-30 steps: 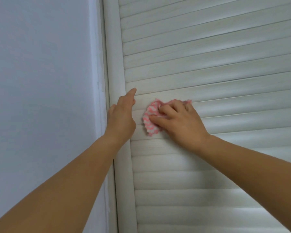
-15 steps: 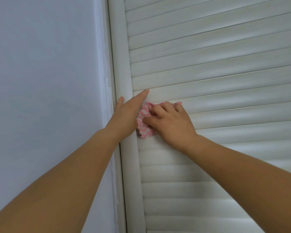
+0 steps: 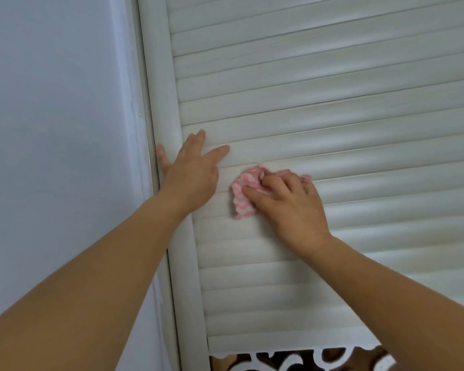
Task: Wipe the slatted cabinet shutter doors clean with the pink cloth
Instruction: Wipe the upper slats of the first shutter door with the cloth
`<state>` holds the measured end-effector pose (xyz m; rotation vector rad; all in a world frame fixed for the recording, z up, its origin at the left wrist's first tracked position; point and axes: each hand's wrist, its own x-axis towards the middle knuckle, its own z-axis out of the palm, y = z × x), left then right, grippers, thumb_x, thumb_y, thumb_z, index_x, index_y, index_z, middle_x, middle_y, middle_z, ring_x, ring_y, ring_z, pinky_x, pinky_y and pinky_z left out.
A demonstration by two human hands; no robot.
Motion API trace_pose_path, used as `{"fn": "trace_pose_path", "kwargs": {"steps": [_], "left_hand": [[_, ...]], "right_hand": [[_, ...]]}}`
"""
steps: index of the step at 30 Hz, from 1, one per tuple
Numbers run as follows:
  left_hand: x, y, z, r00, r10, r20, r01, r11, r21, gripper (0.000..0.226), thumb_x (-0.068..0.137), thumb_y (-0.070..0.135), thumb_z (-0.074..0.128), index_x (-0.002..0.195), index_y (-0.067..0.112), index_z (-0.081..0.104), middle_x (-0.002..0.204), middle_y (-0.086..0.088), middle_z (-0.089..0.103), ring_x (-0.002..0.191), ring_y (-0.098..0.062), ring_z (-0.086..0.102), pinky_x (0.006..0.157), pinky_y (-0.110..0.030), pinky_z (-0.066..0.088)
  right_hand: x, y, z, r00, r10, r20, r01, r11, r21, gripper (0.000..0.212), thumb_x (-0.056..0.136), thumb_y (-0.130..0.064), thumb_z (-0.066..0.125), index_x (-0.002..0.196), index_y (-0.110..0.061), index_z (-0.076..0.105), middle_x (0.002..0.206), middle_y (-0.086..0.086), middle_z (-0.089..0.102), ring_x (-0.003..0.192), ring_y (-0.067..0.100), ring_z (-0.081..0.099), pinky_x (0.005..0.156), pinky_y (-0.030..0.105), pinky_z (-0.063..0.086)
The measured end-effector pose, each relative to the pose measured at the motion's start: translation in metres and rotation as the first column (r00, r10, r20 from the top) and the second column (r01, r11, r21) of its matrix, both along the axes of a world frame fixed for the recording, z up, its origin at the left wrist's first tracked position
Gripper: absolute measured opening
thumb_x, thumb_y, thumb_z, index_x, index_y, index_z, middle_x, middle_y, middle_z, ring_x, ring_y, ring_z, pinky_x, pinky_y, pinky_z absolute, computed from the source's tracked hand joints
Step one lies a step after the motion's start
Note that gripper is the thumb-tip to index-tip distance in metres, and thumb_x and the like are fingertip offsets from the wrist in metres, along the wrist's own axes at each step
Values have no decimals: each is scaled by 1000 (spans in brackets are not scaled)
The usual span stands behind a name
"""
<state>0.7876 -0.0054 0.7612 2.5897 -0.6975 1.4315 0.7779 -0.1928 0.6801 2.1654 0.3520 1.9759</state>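
Grey wall (image 3: pixel 51 129) left of shutter door (image 3: pixel 332 103), white fretwork panel (image 3: pixel 292 360) below

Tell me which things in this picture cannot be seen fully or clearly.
- Pink cloth: in the head view, mostly covered by the right hand.
- Shutter door: cut off by the top and right edges.
- Cut-out panel: cut off by the bottom edge; what is behind it is too dark.
- Left hand: thumb partly behind the door frame.
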Motion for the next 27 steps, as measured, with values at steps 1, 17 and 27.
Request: {"fn": "trace_pose_path", "kwargs": {"steps": [1,17,27], "left_hand": [[-1,-1,-1,1000,11,-13,-11,1000,8,46,99,30,31,142,44,23,157,-1,-1,143,-15,-3,107,-59,-12],[5,-13,-10,993,105,-58,-104,995,8,93,73,60,65,144,43,8,155,-2,-15,142,-19,-13,104,-62,-12],[7,-12,-13,993,113,-25,-113,994,17,91,75,54,65,145,42,8,156,-3,-13,143,-19,-12,105,-64,-11]], "right_hand": [[-6,-12,-1,1000,-27,-6,27,999,37,40,75,-27,48,109,-33,70,105,5,65,94,28,45,74,42,47],[-21,9,36,976,-124,-179,180,923,341,40,97,-27,42,136,-34,45,140,9,37,122,36,36,92,45,35],[-42,-63,46,968,-164,-189,213,934,285,28,85,-25,55,108,-23,70,116,15,59,111,44,49,91,51,39]]}}
